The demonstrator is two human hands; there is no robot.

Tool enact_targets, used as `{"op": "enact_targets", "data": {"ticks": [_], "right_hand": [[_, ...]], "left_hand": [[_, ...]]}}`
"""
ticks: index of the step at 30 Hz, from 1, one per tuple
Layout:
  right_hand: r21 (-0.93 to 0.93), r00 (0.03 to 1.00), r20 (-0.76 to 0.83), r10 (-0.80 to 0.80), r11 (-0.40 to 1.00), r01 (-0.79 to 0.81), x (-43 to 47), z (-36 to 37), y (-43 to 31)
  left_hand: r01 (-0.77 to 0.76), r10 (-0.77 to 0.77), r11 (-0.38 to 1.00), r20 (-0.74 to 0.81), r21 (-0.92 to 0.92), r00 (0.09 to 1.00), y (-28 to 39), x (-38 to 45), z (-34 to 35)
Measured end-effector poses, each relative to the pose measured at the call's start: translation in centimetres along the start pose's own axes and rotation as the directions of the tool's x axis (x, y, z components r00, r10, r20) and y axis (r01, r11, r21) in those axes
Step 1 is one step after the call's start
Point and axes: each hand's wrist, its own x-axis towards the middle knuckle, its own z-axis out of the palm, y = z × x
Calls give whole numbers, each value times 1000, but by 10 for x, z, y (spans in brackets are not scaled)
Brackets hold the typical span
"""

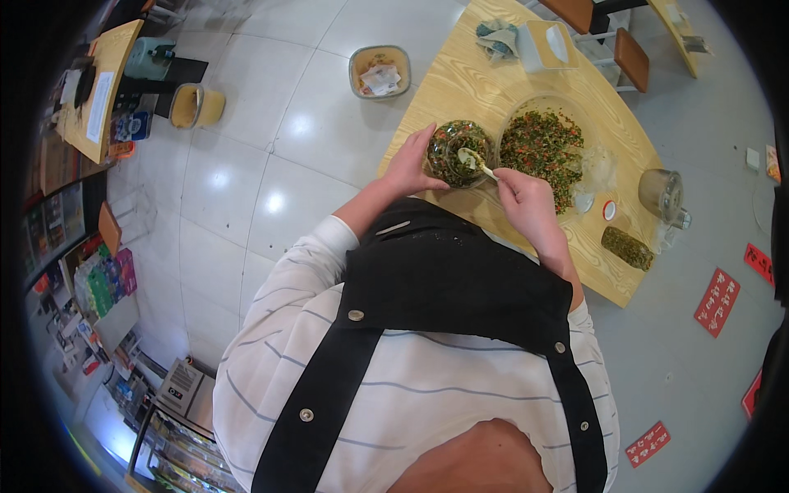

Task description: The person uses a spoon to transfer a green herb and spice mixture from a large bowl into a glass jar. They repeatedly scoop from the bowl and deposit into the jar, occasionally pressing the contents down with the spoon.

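Observation:
My left hand point(408, 161) is wrapped around the side of a clear jar point(441, 151), which is filled with a chopped green and red mixture. A white spoon point(468, 159) is gripped by its handle in my right hand point(529, 200); its bowl is over the jar's mouth with some mixture on it. To the right of the jar stands a large clear bowl point(524, 103), holding loose chopped green and red mixture point(542, 145). Crumpled clear plastic point(598, 169) lies against the bowl's right side.
On the wooden table point(444, 80) are a tissue box point(548, 46), a patterned cloth-like bundle point(496, 38), a red-rimmed white lid point(609, 211), a filled jar on its side point(627, 248) and a clear-lidded container point(661, 194). A waste bin point(351, 71) stands on the floor beyond the table's left edge.

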Motion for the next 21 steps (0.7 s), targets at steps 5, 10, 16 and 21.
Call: {"op": "enact_targets", "data": {"ticks": [5, 10, 16, 21], "right_hand": [[-408, 994, 29, -105, 907, 108, 0, 26, -10], [-556, 959, 58, -276, 789, 261, -3, 50, -13], [-510, 978, 69, -197, 836, 204, -5, 47, -15], [-471, 975, 59, -215, 855, 217, -2, 43, -24]], "left_hand": [[-18, 18, 1000, -49, 12, 999, 9, -3, 7], [107, -104, 994, -93, 27, 990, 28, -13, 19], [148, -141, 983, -70, 106, 987, 29, -14, 17], [195, -189, 970, -59, 142, 980, 33, -12, 13]]}}
